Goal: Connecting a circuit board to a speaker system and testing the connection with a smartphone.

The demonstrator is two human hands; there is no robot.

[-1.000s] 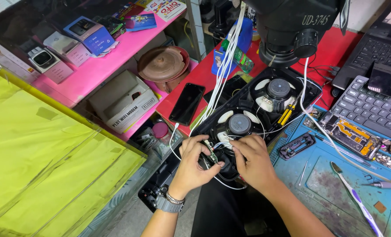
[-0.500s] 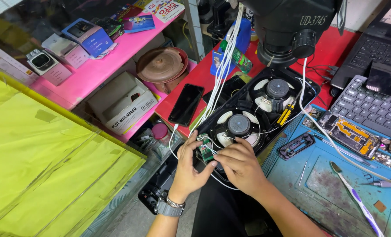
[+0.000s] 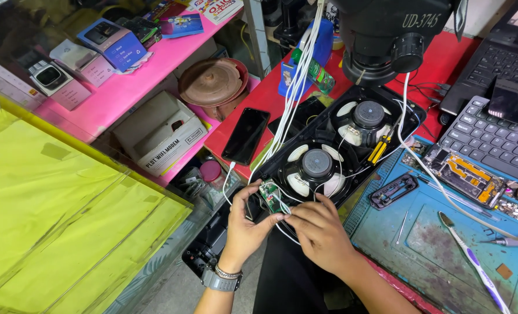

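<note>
Cluttered bench, left hand [image 3: 244, 228] half-hiding circuit board [image 3: 269, 196]

My left hand [image 3: 244, 224] is curling upward with its wrist bent back, thumb and fingertips pinching together at the top. My right hand [image 3: 323, 232] is lying palm-down just beside it, its fingers bending toward my left fingertips, nearly touching them.

On the pink shelf [image 3: 96, 110] stand a blue box [image 3: 114, 42] and a white box [image 3: 81, 60], with a grey-white box [image 3: 58, 84] beside them. Below sits an open white carton [image 3: 161, 135]. A dark phone screen [image 3: 246, 135] lies on the red worktop [image 3: 445, 58].
</note>
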